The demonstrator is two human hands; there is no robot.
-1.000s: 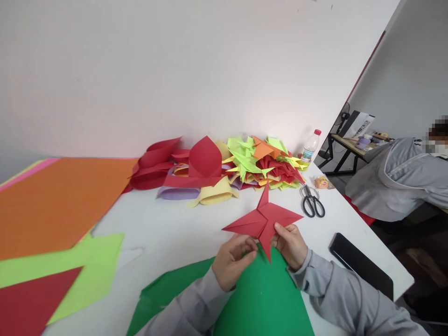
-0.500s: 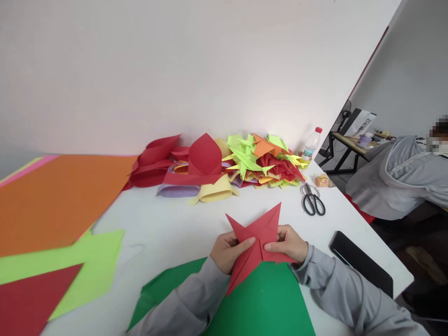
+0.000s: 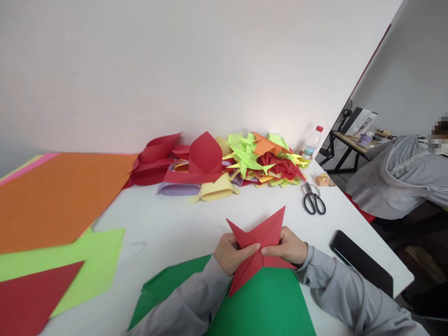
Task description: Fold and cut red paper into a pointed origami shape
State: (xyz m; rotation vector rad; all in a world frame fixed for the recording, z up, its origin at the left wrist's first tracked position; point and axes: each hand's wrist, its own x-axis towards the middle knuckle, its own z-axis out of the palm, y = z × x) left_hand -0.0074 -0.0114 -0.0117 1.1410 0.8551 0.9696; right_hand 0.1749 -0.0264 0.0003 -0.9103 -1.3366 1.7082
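Note:
A red folded paper figure point(image 3: 261, 238) with several pointed flaps is held up just above the table in front of me. My left hand point(image 3: 229, 254) pinches its left side, fingers closed on the paper. My right hand point(image 3: 289, 247) grips its right side, thumb pressed on the centre fold. Beneath both hands lies a green paper sheet point(image 3: 259, 303) on the white table point(image 3: 168, 224).
A heap of folded paper figures point(image 3: 259, 161) and curled red, yellow and purple pieces point(image 3: 196, 170) lies along the wall. Black scissors point(image 3: 314, 201), a plastic bottle point(image 3: 311, 144) and a black phone point(image 3: 360, 263) are at the right. Orange point(image 3: 59, 196), lime point(image 3: 87, 261) and red sheets point(image 3: 28, 298) lie left. A person in grey point(image 3: 402, 177) sits at the right.
The red figure has been turned round in my hands: its long point that stood upward now hangs toward me, and both hands have closed in on its centre.

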